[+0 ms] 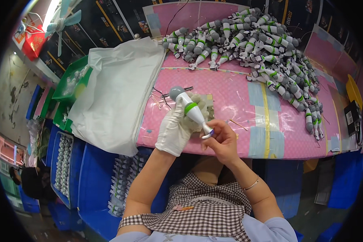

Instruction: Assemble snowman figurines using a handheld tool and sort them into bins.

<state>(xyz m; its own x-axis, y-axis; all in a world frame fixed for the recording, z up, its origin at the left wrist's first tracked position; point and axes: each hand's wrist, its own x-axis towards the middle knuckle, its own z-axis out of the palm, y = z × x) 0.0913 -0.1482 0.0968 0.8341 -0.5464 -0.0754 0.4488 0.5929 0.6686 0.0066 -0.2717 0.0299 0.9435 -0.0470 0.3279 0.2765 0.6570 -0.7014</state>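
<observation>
My left hand (174,129), in a white glove, is wrapped round a white plastic piece (194,114) with a grey ball end and a green band, shaped like a small microphone. The piece tilts, ball end up and to the left, its narrow curved end toward my right hand (222,142). Bare fingers of that hand are closed on the narrow end, where a small purple spot shows. Behind the left hand a greyish block (210,105) lies on the pink table cover (230,90), partly hidden. Dark thin strips (188,88) lie near the ball end.
A big heap of similar white pieces (266,48) covers the back right. White sheeting (113,88) drapes over the left side. Green bins (70,82) and a blue tray of grey balls (63,165) stand at left. A blue bin (94,189) with more parts sits below the table edge.
</observation>
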